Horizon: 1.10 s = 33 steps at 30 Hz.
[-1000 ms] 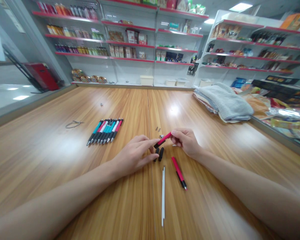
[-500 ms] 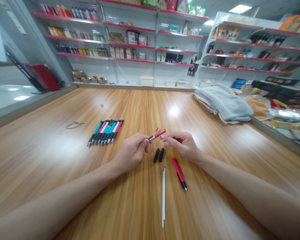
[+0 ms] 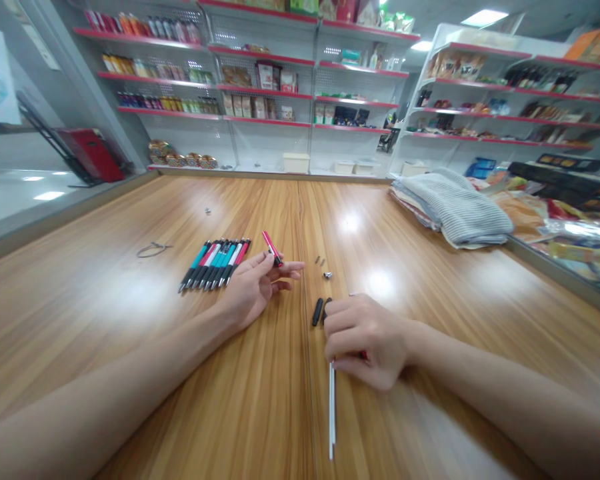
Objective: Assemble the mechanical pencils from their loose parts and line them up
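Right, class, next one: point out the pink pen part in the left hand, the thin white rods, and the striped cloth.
Pink pen part (image 3: 268, 241): head view, on its exposed pink barrel.
Thin white rods (image 3: 331, 412): head view, midway along the left rod.
Striped cloth (image 3: 465, 205): head view, on its top surface.

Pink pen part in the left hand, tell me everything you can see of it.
The pink pen part is a slim, straight tube, bright pink toward its far end and black toward its near end. It looks like smooth plastic, with a pale streak that may be a reflection. It slants, its pink end up and to the left in the view. The left hand holds it, the thumb against it, just right of the row of pens. Finer details are too small to tell.
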Motion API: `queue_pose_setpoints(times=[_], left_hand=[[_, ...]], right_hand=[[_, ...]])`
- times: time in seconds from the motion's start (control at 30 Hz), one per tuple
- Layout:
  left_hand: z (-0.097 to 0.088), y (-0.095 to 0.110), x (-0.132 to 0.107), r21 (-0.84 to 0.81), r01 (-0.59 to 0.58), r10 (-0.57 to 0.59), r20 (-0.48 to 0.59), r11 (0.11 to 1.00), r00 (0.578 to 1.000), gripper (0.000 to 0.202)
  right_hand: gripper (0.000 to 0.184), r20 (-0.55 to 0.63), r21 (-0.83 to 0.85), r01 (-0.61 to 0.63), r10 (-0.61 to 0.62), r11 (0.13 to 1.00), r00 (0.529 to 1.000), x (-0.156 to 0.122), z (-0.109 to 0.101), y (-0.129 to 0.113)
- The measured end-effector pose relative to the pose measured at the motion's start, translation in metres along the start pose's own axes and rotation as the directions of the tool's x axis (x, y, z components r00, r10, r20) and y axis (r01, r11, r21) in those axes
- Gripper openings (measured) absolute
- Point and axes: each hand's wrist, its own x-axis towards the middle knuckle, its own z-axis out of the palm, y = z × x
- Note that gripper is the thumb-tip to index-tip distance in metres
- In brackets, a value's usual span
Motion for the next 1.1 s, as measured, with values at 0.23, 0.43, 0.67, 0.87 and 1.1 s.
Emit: queue_pose_setpoints(times=[0.23,0.43,0.67,0.87,1.1], left_hand=[[0.001,-0.001,0.001,-0.021,0.015,-0.015,0.007,1.000,1.000,0.010],[0.003,-0.001,0.000,0.045,-0.003,0.003,0.009,0.999,1.000,0.012],[0.002,-0.003,-0.003,0.135,-0.013,0.009,0.029,0.991,1.000,0.014],[0.004,-0.003,-0.003,0.177,-0.027,0.021,0.035,0.984,0.999,0.015],[0.004,-0.004,-0.004,0.197,-0.029,0.019,0.051,0.980,0.999,0.016]], right_hand=[[0.004,0.149,0.010,-0.035,0.033,0.999,0.988,0.003,0.001,-0.005],[0.006,0.169,0.012,-0.042,0.039,0.999,0.985,0.003,0.003,-0.004],[0.006,0.225,-0.072,-0.050,0.065,0.996,0.972,0.011,-0.004,-0.011],[0.009,0.274,-0.145,-0.021,0.061,0.989,0.960,0.015,-0.010,-0.015],[0.008,0.276,-0.152,-0.038,0.079,0.988,0.958,0.016,-0.011,-0.017]])
